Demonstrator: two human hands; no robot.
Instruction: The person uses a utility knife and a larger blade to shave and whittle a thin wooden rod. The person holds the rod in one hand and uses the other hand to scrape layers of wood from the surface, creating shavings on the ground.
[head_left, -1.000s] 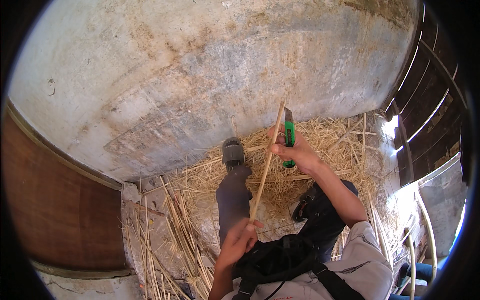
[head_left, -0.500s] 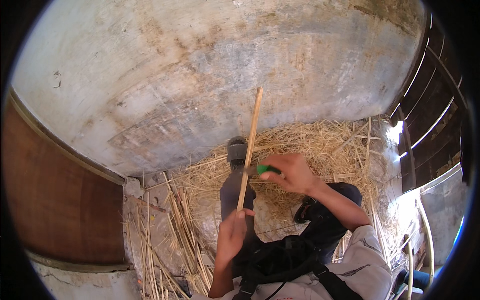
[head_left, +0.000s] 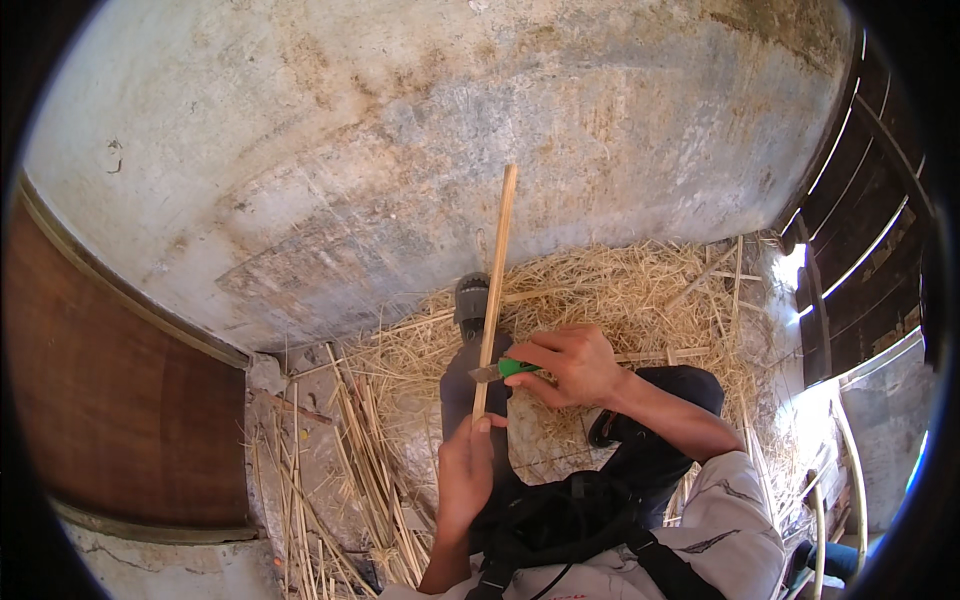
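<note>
My left hand (head_left: 466, 466) grips the lower end of a long, pale split-wood strip (head_left: 498, 258), likely bamboo, which points up and away over my left leg. In my right hand (head_left: 572, 368) is a knife with a green handle (head_left: 517, 367). Its short grey blade (head_left: 484, 375) lies across the strip, a little above my left fingers. The fingers of both hands are closed. My palm hides part of the green handle.
Loose shavings (head_left: 640, 290) cover the ground by the stained wall (head_left: 450, 120). A bundle of strips (head_left: 365, 450) lies to my left, near a brown wooden panel (head_left: 130, 390). Dark slatted boards (head_left: 870, 230) and poles (head_left: 852, 460) stand at right.
My right hand has moved down and slightly left with the knife, nearer to my left hand. The strip's far end has shifted slightly left and up.
</note>
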